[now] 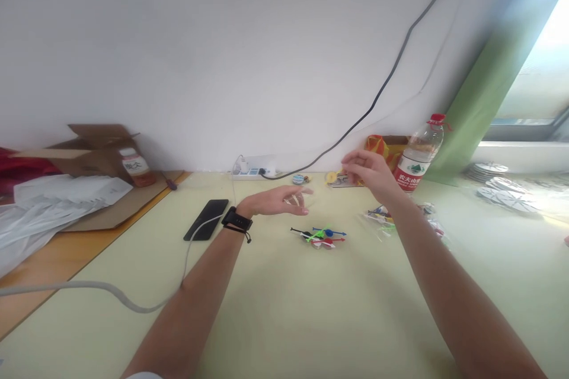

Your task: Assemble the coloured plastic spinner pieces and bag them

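My left hand (280, 200) is over the pale table, with a black watch (237, 221) on its wrist. Its thumb and fingers are apart, and something clear and thin seems to show between them. Raised farther right, my right hand (368, 170) has its fingers curled together near the thumb; whatever they may pinch is too small to make out. Below and between the hands lies a small pile of plastic arrow-shaped pieces (319, 237) in black, green, blue, red and white. More small pieces in clear bags (381, 218) lie partly behind my right forearm.
A black phone (207, 220) and a white cable (109, 289) lie on the left. A power strip (251, 174) sits by the wall. A large water bottle (418, 157) and stacked discs (507, 192) stand right; cardboard boxes (84, 160) are far left.
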`<state>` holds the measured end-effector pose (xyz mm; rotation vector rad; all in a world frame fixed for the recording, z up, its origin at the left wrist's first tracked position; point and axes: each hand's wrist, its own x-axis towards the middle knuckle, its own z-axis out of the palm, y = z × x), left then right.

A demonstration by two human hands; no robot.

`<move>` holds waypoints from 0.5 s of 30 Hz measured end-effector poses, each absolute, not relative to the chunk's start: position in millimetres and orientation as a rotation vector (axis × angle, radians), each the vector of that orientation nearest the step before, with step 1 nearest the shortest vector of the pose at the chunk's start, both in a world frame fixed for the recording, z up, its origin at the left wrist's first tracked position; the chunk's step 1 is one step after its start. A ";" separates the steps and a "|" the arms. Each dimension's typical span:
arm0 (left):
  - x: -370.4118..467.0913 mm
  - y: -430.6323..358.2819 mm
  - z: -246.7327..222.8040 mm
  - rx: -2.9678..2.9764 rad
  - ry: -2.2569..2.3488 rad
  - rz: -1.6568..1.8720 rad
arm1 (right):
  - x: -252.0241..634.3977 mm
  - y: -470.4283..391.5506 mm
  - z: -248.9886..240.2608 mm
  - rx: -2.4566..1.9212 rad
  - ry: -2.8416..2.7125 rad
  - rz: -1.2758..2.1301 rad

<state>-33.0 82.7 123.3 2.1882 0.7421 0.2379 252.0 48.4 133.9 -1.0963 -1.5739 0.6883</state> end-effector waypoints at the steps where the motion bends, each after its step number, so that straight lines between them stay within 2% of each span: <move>1: -32.5 81.5 123.9 2.182 0.748 0.245 | 248.6 47.6 133.1 -1.095 -1.610 0.728; 7: -29.7 76.5 125.3 2.052 0.670 0.310 | 229.5 42.5 129.7 -1.093 -1.830 0.844; 15: -44.5 90.4 118.1 2.013 0.753 0.264 | 237.4 60.8 109.0 -1.284 -1.901 0.639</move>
